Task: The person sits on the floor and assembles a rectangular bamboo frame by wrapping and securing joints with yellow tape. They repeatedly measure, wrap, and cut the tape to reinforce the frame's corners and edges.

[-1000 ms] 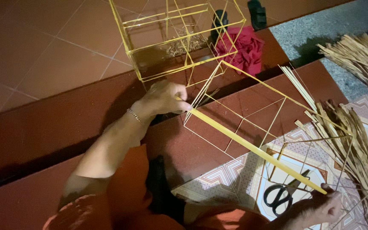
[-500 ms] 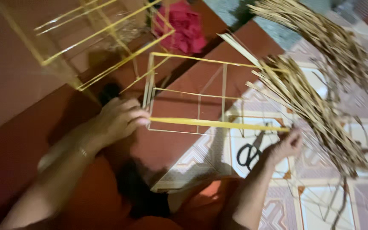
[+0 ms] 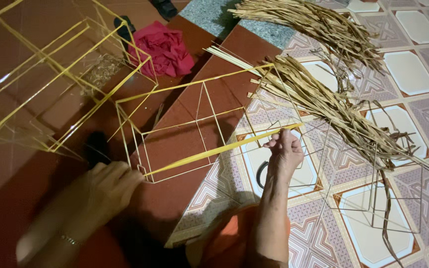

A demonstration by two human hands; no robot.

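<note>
A box-shaped wire frame (image 3: 194, 124) lies on the floor in front of me, partly wrapped in yellow. A long yellow strip (image 3: 214, 151) runs along its near edge. My right hand (image 3: 284, 149) pinches the strip's right end, fingers closed on it. Blurred with motion, my left hand (image 3: 107, 186) holds the frame's near left corner where the strip's other end sits. Under my right hand lie scissors (image 3: 261, 173), mostly hidden.
A second, larger yellow-wrapped wire frame (image 3: 60, 74) stands at the upper left. A red cloth (image 3: 162, 49) lies behind it. Bundles of dry straw strips (image 3: 323, 94) spread across the patterned tiles on the right, over bare wire frames (image 3: 373, 198).
The view has swung and the frame now lies more to the left. The yellow strip stays stretched between both hands. My left hand has shifted lower on the frame's corner.
</note>
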